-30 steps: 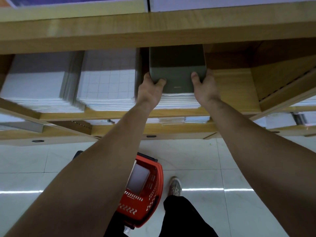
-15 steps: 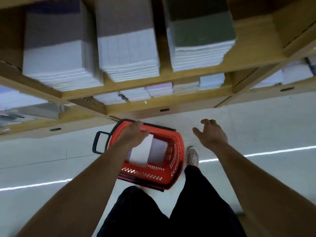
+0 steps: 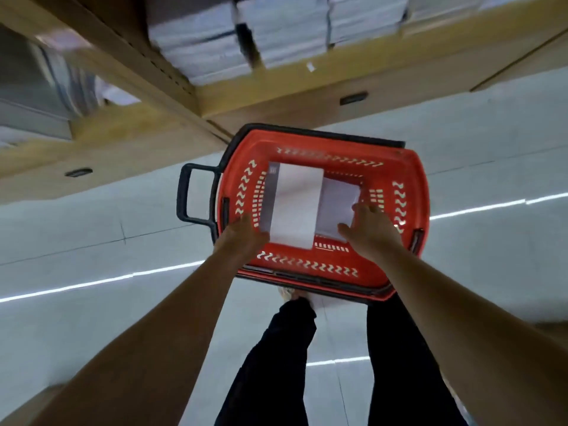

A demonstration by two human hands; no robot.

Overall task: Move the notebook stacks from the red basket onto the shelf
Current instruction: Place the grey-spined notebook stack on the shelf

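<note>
A red basket [image 3: 408, 179] stands on the floor below me. Two notebook stacks lie inside it: a taller white one with a dark spine [image 3: 296, 204] on the left and a lower pale one [image 3: 338, 204] beside it on the right. My left hand [image 3: 242, 233] reaches into the basket at the near left corner of the taller stack, fingers apart. My right hand [image 3: 370, 229] is spread over the near right edge of the lower stack. Neither hand grips anything. The wooden shelf [image 3: 276, 84] runs along the top.
Several stacks of white notebooks [image 3: 209, 41] fill the lowest shelf level above the basket. The basket's black handle [image 3: 187, 195] sticks out to the left. My legs in dark trousers [image 3: 276, 364] stand just behind the basket on pale floor tiles [image 3: 92, 241].
Both hands have left the grey-covered stack on the shelf and dropped down into the basket. My view has tilted from the shelf to the floor.
</note>
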